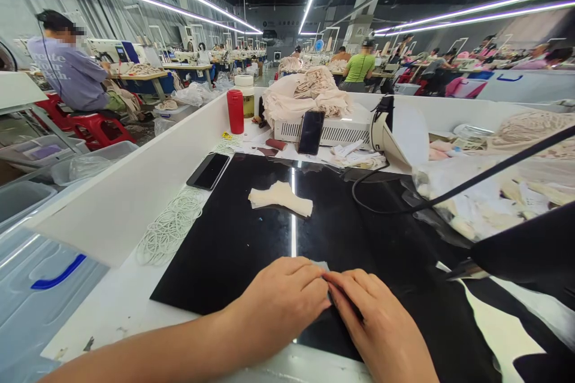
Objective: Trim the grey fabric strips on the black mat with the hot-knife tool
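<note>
My left hand (287, 293) and my right hand (375, 317) meet low over a glossy black board (251, 257). Both are closed, fingertips pressed together and touching. A small pale grey piece (320, 264) shows just behind the fingertips, pinched between the hands; most of it is hidden, so its kind is unclear. Farther up the board lies a small stack of cream fabric pieces (281, 197), apart from both hands.
A dark machine arm (525, 245) juts in from the right, above cream fabric (498, 323). Left lie tangled pale cord (173, 224) and a phone (209, 170). A red bottle (235, 111) and a propped phone (311, 133) stand behind. Co-workers sit beyond the white partition (135, 191).
</note>
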Motion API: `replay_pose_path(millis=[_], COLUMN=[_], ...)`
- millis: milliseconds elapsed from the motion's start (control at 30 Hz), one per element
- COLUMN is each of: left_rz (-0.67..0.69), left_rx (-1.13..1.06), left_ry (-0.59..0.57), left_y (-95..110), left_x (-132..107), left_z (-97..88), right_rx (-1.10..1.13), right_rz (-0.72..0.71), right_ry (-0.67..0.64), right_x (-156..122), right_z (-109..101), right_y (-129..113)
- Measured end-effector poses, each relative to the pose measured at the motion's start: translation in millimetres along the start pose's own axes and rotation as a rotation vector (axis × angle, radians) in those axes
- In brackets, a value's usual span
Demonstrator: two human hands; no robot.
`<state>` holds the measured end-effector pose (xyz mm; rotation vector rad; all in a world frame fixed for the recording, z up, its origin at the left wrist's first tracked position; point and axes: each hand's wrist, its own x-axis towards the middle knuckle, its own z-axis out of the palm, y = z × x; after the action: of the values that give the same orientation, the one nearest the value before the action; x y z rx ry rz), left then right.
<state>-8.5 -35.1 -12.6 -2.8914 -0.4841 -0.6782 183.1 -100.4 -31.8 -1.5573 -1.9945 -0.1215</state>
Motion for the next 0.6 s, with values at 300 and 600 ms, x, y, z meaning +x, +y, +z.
replay_pose_path(millis=[300, 600], left_rz=[0.03, 0.014], left_rx=[0.094, 0.071], left_ry=[-0.013, 0.056], left_y=[-0.1, 1.1], left_x=[-3.9, -2.2], left_z=[7.8, 5.8], right_rx=[0.0, -0.006], right_rz=[-0.004, -0.022], right_ry=[-0.023, -0.011], right_x=[-3.5, 0.3], right_z=[3.7, 2.4], right_y=[4.1, 2.0])
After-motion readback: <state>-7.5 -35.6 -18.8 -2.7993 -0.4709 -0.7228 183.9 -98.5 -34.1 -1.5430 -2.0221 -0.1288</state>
